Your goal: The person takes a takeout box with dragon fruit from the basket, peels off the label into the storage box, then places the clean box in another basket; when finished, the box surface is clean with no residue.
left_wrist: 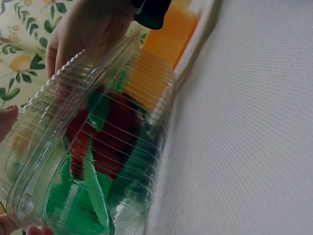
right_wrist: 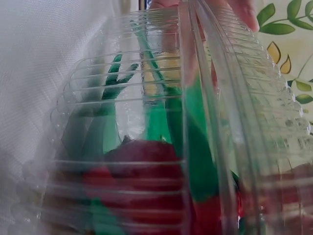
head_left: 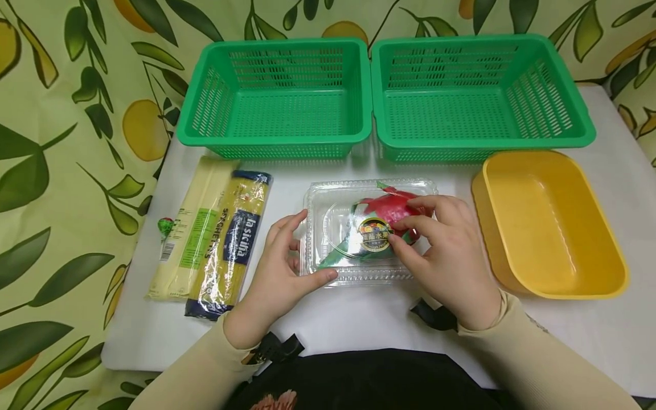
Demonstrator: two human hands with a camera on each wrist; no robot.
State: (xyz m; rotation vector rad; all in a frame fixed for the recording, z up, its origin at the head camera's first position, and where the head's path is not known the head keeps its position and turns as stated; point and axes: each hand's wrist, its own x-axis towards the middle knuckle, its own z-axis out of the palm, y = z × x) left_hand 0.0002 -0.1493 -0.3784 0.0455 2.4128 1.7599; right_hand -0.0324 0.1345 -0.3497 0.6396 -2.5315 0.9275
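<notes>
A clear plastic fruit box (head_left: pixel 335 279) with a round black label (head_left: pixel 376 234) on its lid lies on the table. Inside it is a red dragon fruit (head_left: pixel 386 209) with long green scales, seen through the ribbed walls in both wrist views. My left hand (head_left: pixel 274 267) holds the box's left end, thumb over the near rim, the other fingers at the left side. My right hand (head_left: pixel 451 250) comes from the right with bent fingers. Its fingertips rest on the lid over the fruit, right at the label's edge.
Two green baskets (head_left: pixel 274 139) (head_left: pixel 484 142) stand side by side along the back. A yellow tub (head_left: pixel 553 228) is close to my right hand. Left of the box lie a spaghetti pack (head_left: pixel 233 245), a pale noodle pack (head_left: pixel 187 239) and a small green wrapped lollipop (head_left: pixel 165 226).
</notes>
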